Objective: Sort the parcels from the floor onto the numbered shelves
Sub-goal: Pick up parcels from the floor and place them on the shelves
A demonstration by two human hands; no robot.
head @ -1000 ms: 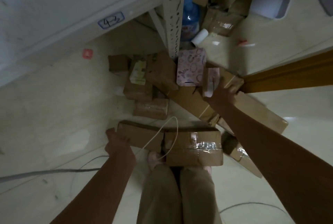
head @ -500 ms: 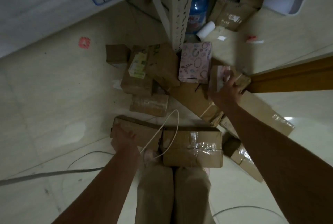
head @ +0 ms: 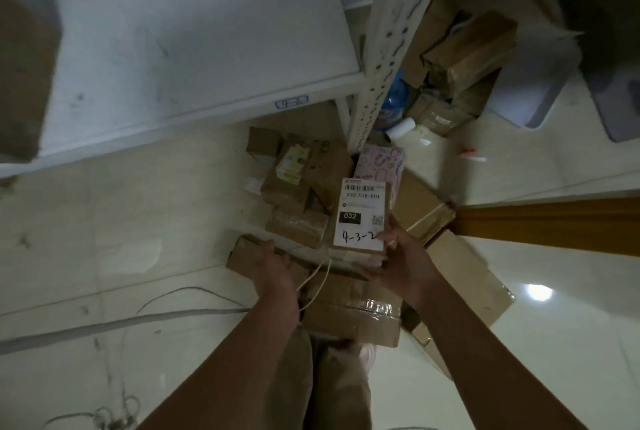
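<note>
Parcel marked 4-3-2 (head: 360,215) held label-up just off centre toward 4 o'clock, pinched at its near right corner by the right hand (head: 398,263), thumb lying over the last digit, fingers curled beneath. Left hand (head: 273,267) at 7 o'clock, wrapped over the end of a plain brown carton (head: 247,251); off the floor or not, hard to tell. Best now to slide the thumb clear, read all three numbers, then check them against the blue-edged tag (head: 291,103) on the white shelf (head: 173,48) at 11 o'clock; tag too blurred to read past a leading 4, so no guessing. Probably worth getting more palm under the parcel before raising it, keeping left of the perforated upright (head: 391,41) at 1 o'clock, and freeing the white cable (head: 322,279) beside the left hand first, a likely snag. Count: two hands, two parcels gripped, one tag, one upright, one white cable; close in from 7 round to 12 o'clock four brown boxes (head: 298,227) and one green-and-white packet (head: 294,164); at 2 o'clock one pink patterned box (head: 381,166); from 3 to 5 o'clock at least three long cartons (head: 467,277); at 6 o'clock one taped carton (head: 353,315) by the feet; past the upright one blue bottle (head: 394,100), one white roll (head: 401,126), plus a heap of cartons (head: 467,48) too jumbled to count
</note>
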